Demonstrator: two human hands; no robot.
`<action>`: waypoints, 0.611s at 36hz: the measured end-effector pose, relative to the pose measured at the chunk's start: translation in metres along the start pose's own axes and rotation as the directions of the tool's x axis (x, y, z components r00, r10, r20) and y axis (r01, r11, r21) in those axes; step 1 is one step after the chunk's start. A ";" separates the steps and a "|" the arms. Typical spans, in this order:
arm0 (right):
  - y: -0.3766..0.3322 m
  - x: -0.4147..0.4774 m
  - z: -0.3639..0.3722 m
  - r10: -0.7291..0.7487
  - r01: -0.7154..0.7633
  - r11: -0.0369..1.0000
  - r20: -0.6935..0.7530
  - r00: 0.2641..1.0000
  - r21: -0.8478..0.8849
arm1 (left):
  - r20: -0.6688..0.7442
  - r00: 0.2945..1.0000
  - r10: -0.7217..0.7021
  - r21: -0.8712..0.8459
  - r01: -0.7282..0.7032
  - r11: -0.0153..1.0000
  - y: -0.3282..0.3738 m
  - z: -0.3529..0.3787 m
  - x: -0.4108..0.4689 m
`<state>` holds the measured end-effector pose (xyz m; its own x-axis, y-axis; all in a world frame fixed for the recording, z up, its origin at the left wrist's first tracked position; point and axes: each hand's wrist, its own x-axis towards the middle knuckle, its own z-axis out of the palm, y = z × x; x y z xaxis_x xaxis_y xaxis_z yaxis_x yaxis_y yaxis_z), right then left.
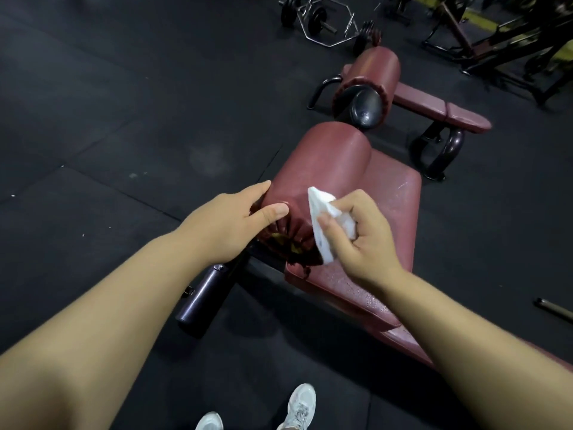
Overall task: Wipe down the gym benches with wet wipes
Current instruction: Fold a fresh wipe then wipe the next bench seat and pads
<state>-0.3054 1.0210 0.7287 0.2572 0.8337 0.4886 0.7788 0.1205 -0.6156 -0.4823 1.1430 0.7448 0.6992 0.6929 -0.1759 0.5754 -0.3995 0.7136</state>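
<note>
Head view: at centre frame my left hand (235,218) grips the near end of the maroon roller pad (325,162), fingers curled round it and thumb on top. Just right of it, my right hand (362,234) has its fingers clamped on a crumpled white wet wipe (322,218), which touches the roller's end above the maroon desk (393,218).

I see open floor (124,135) left of the roller pad (325,162), with a second bench (434,107) crowding just beyond it.

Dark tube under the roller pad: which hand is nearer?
Left. The left hand grips the pad just above the tube; the right hand, pinching the wipe, is across the pad.
</note>
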 end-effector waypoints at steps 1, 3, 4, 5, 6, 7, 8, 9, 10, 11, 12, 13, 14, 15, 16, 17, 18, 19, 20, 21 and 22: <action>0.005 0.007 -0.001 0.015 -0.015 1.000 -0.018 1.000 -0.013 | -0.011 1.000 0.018 0.032 -0.017 0.999 0.002 0.000 0.000; 0.021 0.028 -0.001 0.101 -0.104 0.994 -0.107 0.989 -0.024 | -0.056 0.995 0.078 0.084 -0.073 0.994 0.006 -0.002 -0.001; 0.030 0.040 -0.002 0.157 -0.160 0.987 -0.156 0.975 -0.010 | -0.084 0.989 0.118 0.106 -0.109 0.988 0.009 -0.003 -0.002; 0.039 0.053 -0.002 0.205 -0.208 0.978 -0.196 0.959 0.004 | -0.107 0.982 0.157 0.138 -0.142 0.980 0.012 -0.004 -0.002; 0.047 0.065 -0.003 0.242 -0.247 0.969 -0.228 0.943 0.008 | -0.117 0.975 0.188 0.181 -0.165 0.969 0.016 -0.005 -0.003; 0.053 0.075 -0.004 0.272 -0.279 0.960 -0.251 0.929 0.008 | -0.116 0.972 0.204 0.228 -0.174 0.958 0.020 -0.005 -0.004; 0.059 0.083 -0.005 0.303 -0.313 0.950 -0.272 0.913 0.010 | -0.112 0.972 0.205 0.276 -0.168 0.946 0.024 -0.005 -0.004; 0.062 0.089 -0.005 0.333 -0.342 0.940 -0.291 0.897 0.021 | -0.108 0.975 0.195 0.326 -0.151 0.933 0.028 -0.003 -0.004; 0.065 0.093 -0.005 0.356 -0.366 0.930 -0.309 0.882 0.026 | -0.106 0.977 0.183 0.375 -0.131 0.918 0.032 -0.002 -0.003; 0.064 0.094 -0.005 0.375 -0.387 0.922 -0.321 0.870 0.028 | -0.109 0.979 0.171 0.410 -0.112 0.905 0.036 0.000 -0.001; 0.061 0.092 -0.003 0.390 -0.402 0.915 -0.325 0.861 0.032 | -0.115 0.981 0.156 0.429 -0.093 0.898 0.038 0.002 0.001; 0.055 0.086 -0.002 0.407 -0.416 0.908 -0.315 0.858 0.039 | -0.124 0.982 0.144 0.440 -0.076 0.895 0.040 0.002 0.003; 0.047 0.076 0.000 0.412 -0.421 0.907 -0.296 0.862 0.036 | -0.127 0.983 0.136 0.443 -0.066 0.894 0.039 0.001 0.005; 0.037 0.062 0.002 0.399 -0.405 0.914 -0.270 0.876 0.036 | -0.124 0.984 0.130 0.430 -0.065 0.901 0.037 0.000 0.007; 0.025 0.045 0.004 0.357 -0.359 0.932 -0.241 0.902 0.039 | -0.115 0.986 0.119 0.391 -0.065 0.918 0.034 -0.001 0.007; 0.014 0.027 0.005 0.294 -0.291 0.956 -0.208 0.933 0.046 | -0.101 0.989 0.104 0.330 -0.065 0.942 0.030 -0.001 0.007; 0.007 0.012 0.005 0.222 -0.215 0.975 -0.175 0.959 0.056 | -0.082 0.993 0.086 0.257 -0.063 0.964 0.025 -0.001 0.005; 0.002 0.001 0.002 0.150 -0.143 0.988 -0.142 0.978 0.059 | -0.064 0.996 0.067 0.184 -0.055 0.981 0.022 0.001 0.004; 0.002 -0.003 -0.001 0.091 -0.087 0.995 -0.108 0.990 0.046 | -0.050 0.997 0.053 0.123 -0.047 0.991 0.019 0.003 0.002; 0.005 -0.001 -0.005 0.055 -0.054 0.998 -0.075 0.996 0.017 | -0.042 0.998 0.048 0.083 -0.045 0.996 0.017 0.005 0.002; 0.011 0.006 -0.008 0.030 -0.031 0.999 -0.057 0.998 -0.024 | -0.038 0.998 0.050 0.063 -0.047 0.997 0.015 0.008 0.002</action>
<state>-0.2909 1.0233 0.7295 0.3127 0.8047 0.5047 0.7839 0.0814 -0.6155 -0.4688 1.1339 0.7502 0.7104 0.6945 -0.1140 0.5672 -0.4690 0.6770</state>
